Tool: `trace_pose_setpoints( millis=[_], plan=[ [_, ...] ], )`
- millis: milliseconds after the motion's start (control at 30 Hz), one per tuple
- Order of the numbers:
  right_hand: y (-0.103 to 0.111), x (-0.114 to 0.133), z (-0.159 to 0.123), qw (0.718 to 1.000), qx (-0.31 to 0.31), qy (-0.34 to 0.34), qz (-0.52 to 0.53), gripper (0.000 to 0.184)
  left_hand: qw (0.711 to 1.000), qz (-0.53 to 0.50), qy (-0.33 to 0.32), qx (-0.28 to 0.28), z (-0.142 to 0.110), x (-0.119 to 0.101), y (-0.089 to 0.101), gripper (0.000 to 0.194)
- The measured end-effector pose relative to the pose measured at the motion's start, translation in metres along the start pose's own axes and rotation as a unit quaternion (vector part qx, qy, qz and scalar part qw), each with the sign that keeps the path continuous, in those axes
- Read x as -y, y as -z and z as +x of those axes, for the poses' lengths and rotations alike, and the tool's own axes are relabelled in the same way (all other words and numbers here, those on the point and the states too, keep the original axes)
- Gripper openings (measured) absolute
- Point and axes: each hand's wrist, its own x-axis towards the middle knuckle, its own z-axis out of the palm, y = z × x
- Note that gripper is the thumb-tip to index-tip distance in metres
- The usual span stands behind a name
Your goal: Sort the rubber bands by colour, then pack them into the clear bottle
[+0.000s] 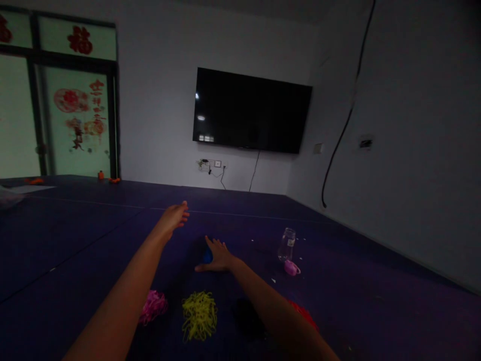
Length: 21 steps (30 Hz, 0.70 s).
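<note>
My left hand (pixel 175 217) is raised above the dark purple-blue floor (pixel 112 240), its fingers apart and nothing in it. Lower and to the right, my right hand (pixel 219 256) reaches over a small blue thing (pixel 207 256), with thumb and fingers spread on either side of it; most of that thing is hidden. Nearer to me lies a tangled pile of yellow stringy loops (pixel 200 315). A pink stringy pile (pixel 154 305) shows beside my left forearm. By my right forearm are a dark pile (pixel 246 316), hard to make out, and a partly covered red pile (pixel 305 315).
A clear bottle (pixel 287 244) stands on the right, with a pink looped lid (pixel 291 267) at its base. White scraps (pixel 273 281) lie nearby. Small orange objects (pixel 100 175) sit by the glass door (pixel 77 120). A television (pixel 251 110) and a hanging cable (pixel 343 133) are on the walls.
</note>
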Motion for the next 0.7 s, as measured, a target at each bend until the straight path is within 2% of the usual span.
trace_pose_setpoints(
  millis=[100, 233, 400, 567, 700],
  plan=[
    [-0.008, -0.004, 0.007, 0.998, -0.045, 0.045, -0.006, 0.103, 1.0, -0.02, -0.013, -0.019, -0.004, -0.011, 0.002, 0.033],
    [-0.014, -0.007, 0.016, 0.987, -0.108, 0.119, -0.01, 0.065, 0.998, -0.035, -0.036, -0.029, -0.008, -0.018, 0.007, 0.028],
    [-0.015, -0.008, 0.021, 0.98, -0.141, 0.132, -0.049, 0.029, 0.996, -0.047, -0.055, -0.044, -0.01, -0.022, 0.013, 0.03],
    [-0.014, -0.003, 0.02, 0.982, -0.129, 0.123, -0.067, 0.017, 0.997, -0.054, -0.054, -0.03, -0.013, -0.025, 0.015, 0.028],
    [-0.011, 0.004, 0.014, 0.983, -0.12, 0.081, -0.111, 0.028, 0.997, -0.049, -0.058, -0.024, -0.014, -0.026, 0.017, 0.03]
  ],
)
